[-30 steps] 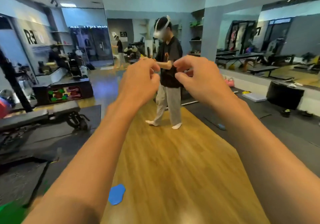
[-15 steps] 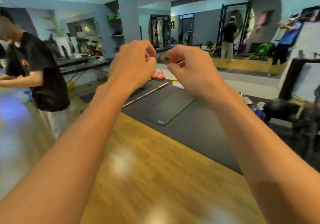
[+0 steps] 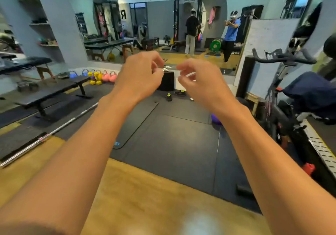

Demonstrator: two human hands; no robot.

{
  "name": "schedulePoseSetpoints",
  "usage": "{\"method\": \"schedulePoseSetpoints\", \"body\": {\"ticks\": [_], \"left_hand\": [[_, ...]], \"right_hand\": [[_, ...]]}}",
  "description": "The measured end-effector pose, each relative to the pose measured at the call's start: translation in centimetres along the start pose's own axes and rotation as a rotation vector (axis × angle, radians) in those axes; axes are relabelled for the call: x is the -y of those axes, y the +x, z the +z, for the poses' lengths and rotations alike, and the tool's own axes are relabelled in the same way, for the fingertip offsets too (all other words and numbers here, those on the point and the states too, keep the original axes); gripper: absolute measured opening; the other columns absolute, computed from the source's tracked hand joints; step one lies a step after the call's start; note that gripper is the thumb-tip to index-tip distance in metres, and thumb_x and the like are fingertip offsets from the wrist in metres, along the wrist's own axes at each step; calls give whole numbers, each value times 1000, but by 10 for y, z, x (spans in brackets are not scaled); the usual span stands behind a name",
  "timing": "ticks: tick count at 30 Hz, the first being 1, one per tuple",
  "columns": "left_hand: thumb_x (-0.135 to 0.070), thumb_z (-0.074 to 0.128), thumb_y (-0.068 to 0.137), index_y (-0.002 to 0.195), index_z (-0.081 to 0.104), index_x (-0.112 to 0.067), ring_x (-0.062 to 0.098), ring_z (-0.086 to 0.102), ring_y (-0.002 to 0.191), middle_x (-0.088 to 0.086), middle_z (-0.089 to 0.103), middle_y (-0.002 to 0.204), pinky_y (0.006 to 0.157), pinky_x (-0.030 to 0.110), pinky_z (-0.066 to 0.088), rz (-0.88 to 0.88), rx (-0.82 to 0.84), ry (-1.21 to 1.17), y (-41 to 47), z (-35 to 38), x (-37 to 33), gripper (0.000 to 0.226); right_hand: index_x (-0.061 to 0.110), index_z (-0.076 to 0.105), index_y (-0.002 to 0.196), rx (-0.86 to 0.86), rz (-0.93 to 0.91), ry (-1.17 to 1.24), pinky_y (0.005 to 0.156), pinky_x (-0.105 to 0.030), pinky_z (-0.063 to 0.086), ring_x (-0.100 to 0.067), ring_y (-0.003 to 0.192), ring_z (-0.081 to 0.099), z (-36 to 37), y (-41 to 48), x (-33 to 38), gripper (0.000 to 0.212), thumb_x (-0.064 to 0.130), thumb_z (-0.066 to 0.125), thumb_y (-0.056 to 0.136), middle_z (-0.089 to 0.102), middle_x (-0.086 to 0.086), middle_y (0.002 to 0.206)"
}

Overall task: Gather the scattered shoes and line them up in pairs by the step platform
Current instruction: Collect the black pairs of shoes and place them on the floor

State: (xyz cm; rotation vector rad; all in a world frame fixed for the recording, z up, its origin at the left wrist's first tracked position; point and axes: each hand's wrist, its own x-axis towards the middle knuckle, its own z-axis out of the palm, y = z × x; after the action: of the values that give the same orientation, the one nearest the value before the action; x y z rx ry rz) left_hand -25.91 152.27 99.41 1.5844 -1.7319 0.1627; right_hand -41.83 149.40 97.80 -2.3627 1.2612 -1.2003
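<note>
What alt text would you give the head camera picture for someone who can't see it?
In a gym, a person's left hand and right hand are raised ahead, loosely curled and empty. Beyond them, on dark mats, a yellow-trimmed shoe and a dark shoe lie by a black platform. A bench and kettlebells are at left, an exercise bike at right.

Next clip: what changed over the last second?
The left hand and right hand drew slightly apart and their fingers loosened; nothing was taken hold of or let go. The view swung right, so the black step platform and, in front of it, a black shoe with yellow-green trim and a dark shoe now sit centred between them. Both hands stay raised and empty.
</note>
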Motion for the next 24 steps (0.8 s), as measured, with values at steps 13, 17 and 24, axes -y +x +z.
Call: {"method": "schedulePoseSetpoints", "body": {"ticks": [13, 17, 24], "left_hand": [[-17, 52, 89, 105, 67, -21, 13, 58, 85, -3, 65, 96, 82, 30, 48, 31, -21, -96, 290, 184, 140, 22], [-19, 53, 90, 105, 67, -21, 12, 60, 85, -4, 64, 95, 81, 28, 48, 77, -9, -185, 394, 243, 162, 20], [-24, 55, 92, 103, 66, -22, 8, 60, 82, -6, 64, 94, 72, 25, 48, 148, 13, -312, 567, 360, 196, 16]], "right_hand": [[20, 64, 118, -66, 58, 14, 74, -7, 45, -1, 86, 56, 89, 275, -197, 25, 26, 55, 95, 64, 8, 105], [20, 65, 117, -110, 113, 15, 63, 6, 34, 11, 76, 51, 103, 365, -256, 24, 25, 56, 95, 60, 13, 97], [21, 63, 119, -181, 152, 64, 66, -2, 41, 7, 87, 55, 133, 519, -382, 26, 28, 51, 97, 62, 13, 101]]}}
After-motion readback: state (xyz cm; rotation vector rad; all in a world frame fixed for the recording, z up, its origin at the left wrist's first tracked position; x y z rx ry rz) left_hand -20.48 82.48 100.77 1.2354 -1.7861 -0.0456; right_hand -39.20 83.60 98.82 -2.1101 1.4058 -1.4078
